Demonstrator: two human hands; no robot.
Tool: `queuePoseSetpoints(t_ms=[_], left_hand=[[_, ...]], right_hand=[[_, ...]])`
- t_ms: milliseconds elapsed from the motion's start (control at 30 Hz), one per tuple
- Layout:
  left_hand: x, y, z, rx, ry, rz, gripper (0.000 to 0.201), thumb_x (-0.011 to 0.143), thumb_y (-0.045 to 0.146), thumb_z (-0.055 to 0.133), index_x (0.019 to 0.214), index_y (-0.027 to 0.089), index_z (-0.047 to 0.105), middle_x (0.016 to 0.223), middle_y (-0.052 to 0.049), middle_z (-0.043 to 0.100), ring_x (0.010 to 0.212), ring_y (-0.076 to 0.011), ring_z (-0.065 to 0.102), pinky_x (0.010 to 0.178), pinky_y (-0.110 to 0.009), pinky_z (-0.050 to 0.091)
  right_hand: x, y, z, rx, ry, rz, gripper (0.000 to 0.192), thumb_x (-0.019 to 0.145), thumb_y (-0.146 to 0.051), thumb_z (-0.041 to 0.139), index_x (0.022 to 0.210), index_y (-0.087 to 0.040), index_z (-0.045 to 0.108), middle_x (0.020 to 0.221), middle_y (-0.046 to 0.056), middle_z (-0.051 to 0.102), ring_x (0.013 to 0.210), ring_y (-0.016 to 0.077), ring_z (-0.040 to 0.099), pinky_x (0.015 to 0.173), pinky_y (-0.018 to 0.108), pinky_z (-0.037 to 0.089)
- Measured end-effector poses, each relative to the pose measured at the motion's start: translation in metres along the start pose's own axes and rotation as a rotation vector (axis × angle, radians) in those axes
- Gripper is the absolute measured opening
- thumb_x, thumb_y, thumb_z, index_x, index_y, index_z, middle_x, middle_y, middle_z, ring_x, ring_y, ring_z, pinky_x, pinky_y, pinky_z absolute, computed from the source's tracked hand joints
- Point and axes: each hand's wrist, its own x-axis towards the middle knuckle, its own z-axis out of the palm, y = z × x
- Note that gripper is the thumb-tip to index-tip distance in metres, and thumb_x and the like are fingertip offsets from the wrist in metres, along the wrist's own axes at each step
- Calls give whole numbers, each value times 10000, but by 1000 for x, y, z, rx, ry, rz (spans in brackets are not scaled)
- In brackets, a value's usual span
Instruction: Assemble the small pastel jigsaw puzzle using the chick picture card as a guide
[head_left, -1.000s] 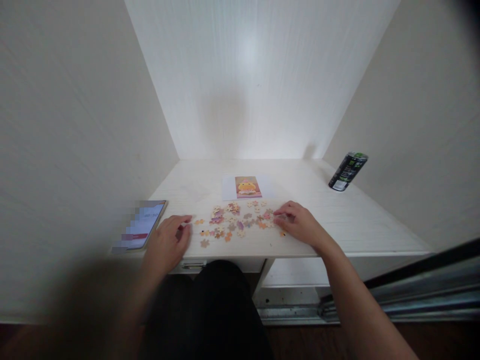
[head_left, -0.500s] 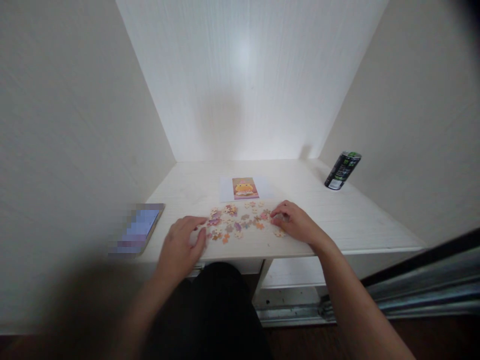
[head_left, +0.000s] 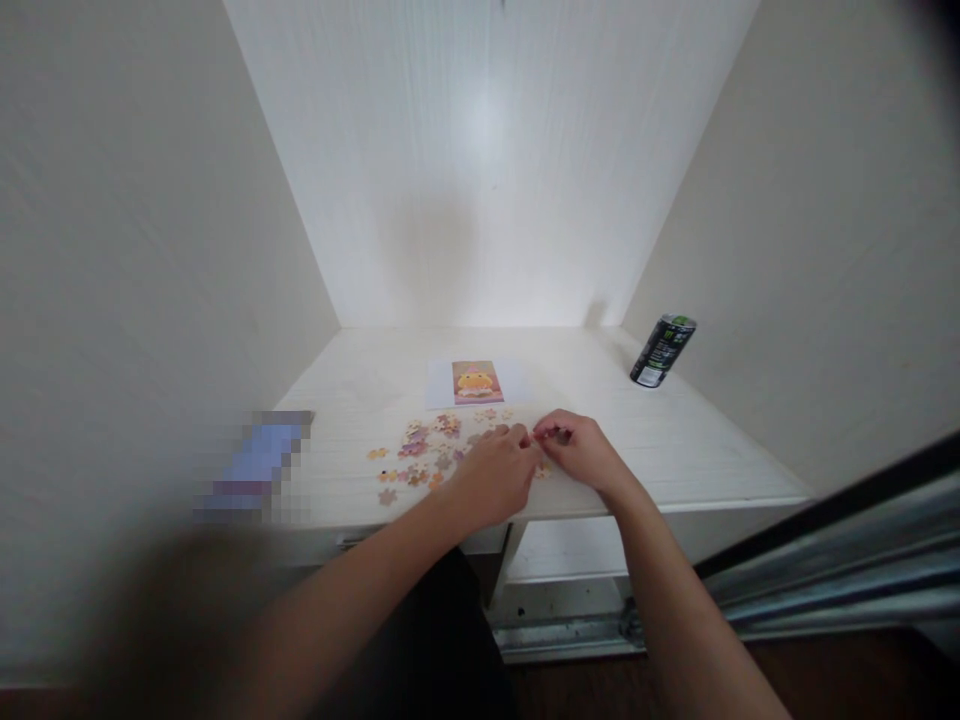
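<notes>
Many small jigsaw puzzle pieces lie loose on the white surface, in tan, orange, pink and purple. My right hand is closed in a pinch over their right side, with a small pinkish puzzle piece at its fingertips. Right against those fingertips is my left hand, its fingers bent and closed; what they grip is hidden behind the hand. Part of the pile is covered by the left hand and forearm. Behind the pieces lies a picture card showing a yellow figure.
A black drink can stands at the right rear. On the left lies a phone-like device, blurred out by pixelation. White side walls and a back panel enclose the surface. Below its front edge is an open shelf.
My left hand has moved right, from the left side of the pieces across to my right hand, uncovering pieces on the left. My right hand stays near its place. The view has shifted slightly.
</notes>
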Motion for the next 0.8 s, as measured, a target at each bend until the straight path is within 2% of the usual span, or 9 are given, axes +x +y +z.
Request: queuePoseSetpoints(t_ms=[233, 367, 600, 800], left_hand=[[-16, 2, -4, 12, 3, -12, 257, 960, 252, 451, 924, 185, 697, 1038, -110, 579, 962, -249, 544, 856, -419, 446], [-18, 5, -4, -20, 29, -24, 238, 953, 317, 495, 1043, 217, 692, 1045, -94, 577, 961, -242, 550, 870, -418, 438], [-20, 3, 5, -61, 68, -59, 270, 947, 341, 518, 853, 206, 731, 966, -76, 600, 901, -231, 541, 834, -394, 433], [-19, 7, 5, -50, 80, -88, 239, 928, 355, 539, 893, 199, 718, 1007, -88, 612, 925, -247, 547, 839, -406, 447]], right_hand=[[2, 5, -1, -66, 185, 71, 211, 728, -141, 529, 829, -192, 706, 818, 37, 684, 708, 164, 601, 698, 305, 480], [2, 6, -1, -69, 187, 79, 215, 747, -150, 523, 853, -193, 705, 837, 39, 689, 732, 171, 609, 730, 318, 485], [2, 4, -1, -109, 147, 71, 216, 751, -144, 529, 862, -198, 706, 837, 36, 686, 725, 168, 606, 718, 310, 481], [1, 1, -2, -131, 132, 63, 218, 759, -144, 527, 875, -194, 705, 833, 38, 685, 723, 166, 604, 718, 308, 478]])
